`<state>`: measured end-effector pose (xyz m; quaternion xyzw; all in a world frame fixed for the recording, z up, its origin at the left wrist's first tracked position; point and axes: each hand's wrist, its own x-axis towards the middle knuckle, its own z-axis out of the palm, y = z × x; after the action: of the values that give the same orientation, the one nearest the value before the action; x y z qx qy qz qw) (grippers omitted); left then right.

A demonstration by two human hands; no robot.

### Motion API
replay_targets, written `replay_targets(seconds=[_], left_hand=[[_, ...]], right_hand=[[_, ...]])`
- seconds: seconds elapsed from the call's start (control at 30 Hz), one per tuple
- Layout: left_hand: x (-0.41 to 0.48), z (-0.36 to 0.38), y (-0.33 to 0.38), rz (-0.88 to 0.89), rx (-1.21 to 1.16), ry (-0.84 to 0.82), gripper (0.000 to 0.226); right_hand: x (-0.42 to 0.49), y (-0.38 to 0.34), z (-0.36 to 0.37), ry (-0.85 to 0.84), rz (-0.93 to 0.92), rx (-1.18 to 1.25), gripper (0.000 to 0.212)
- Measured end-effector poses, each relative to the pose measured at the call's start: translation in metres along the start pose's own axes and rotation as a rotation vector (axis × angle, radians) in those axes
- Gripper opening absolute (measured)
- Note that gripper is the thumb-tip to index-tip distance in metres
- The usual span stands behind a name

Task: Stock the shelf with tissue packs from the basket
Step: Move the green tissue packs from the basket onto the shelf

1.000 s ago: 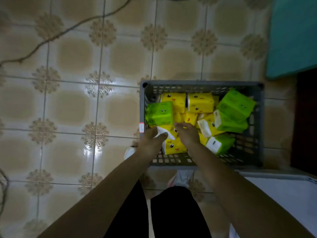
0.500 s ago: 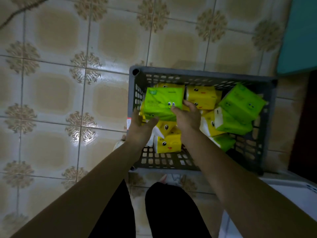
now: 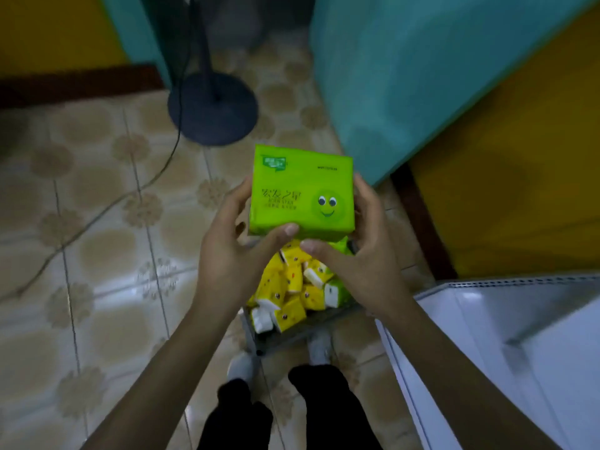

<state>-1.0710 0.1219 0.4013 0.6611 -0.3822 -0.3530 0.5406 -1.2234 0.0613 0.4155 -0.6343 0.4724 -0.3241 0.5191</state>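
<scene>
– Fingers (image 3: pixel 365 196) of both hands are curling round one green tissue pack (image 3: pixel 302 193). The left hand (image 3: pixel 227 258) is gripping its left side with the thumb pressing on the near edge, and the right hand (image 3: pixel 363 264) is clasping the right side.
– Where is that pack sitting?
– It is being held in the air above the basket (image 3: pixel 285 336), apart from it, broad face turned up.
– How is it looking?
– Bright green glossy wrap, squarish. It is showing a smiling face with two eyes at lower right, dark lettering at middle left and a small logo in the upper left corner.
– What is lying in the basket?
– Yellow packs (image 3: pixel 292 287) are lying heaped at angles, white ends showing. I am counting perhaps eight, though blur and the hands are hiding some. One more green pack (image 3: pixel 337 293) is lying at the heap's right edge.
– And around it?
– Two feet in pale socks (image 3: pixel 240 365) are standing just beside the one grey basket on the tiled floor (image 3: pixel 107 241), and a white unit (image 3: pixel 519 336) is standing at the right. Farther off, one dark round fan base (image 3: pixel 212 108) is resting on the tiles, with one cable (image 3: pixel 138 190) trailing away leftward.
</scene>
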Motion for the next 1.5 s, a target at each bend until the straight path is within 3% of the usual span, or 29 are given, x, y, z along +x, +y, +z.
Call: replay_targets(seconds=[0.1, 0.3, 0.73, 0.9, 1.13, 1.43, 1.5], left_hand=[[-0.009, -0.015, 0.069, 0.217, 0.148, -0.068, 0.064], [-0.028, 0.008, 0.172, 0.520, 0.058, -0.365, 0.095], [-0.098, 0.148, 0.303, 0.904, -0.167, -0.873, 0.073], [-0.116, 0.213, 0.361, 0.948, -0.230, -1.048, 0.067], [-0.106, 0.334, 0.443, 0.915, -0.197, -1.160, 0.071], [-0.092, 0.449, 0.432, 0.783, -0.098, -1.217, 0.071], [-0.095, 0.457, 0.426, 0.641, -0.166, -1.255, 0.077]], right_hand=[[-0.033, -0.065, -0.021, 0.153, -0.122, -0.091, 0.078], [-0.104, -0.148, -0.084, 0.504, -0.310, -0.272, 0.068], [-0.241, -0.201, -0.211, 1.048, -0.374, -0.444, 0.069], [-0.267, -0.226, -0.278, 1.162, -0.380, -0.528, 0.069], [-0.259, -0.256, -0.406, 1.277, -0.264, -0.662, 0.062], [-0.235, -0.212, -0.500, 1.252, -0.106, -0.674, 0.061], [-0.233, -0.209, -0.503, 1.244, -0.112, -0.711, 0.063]])
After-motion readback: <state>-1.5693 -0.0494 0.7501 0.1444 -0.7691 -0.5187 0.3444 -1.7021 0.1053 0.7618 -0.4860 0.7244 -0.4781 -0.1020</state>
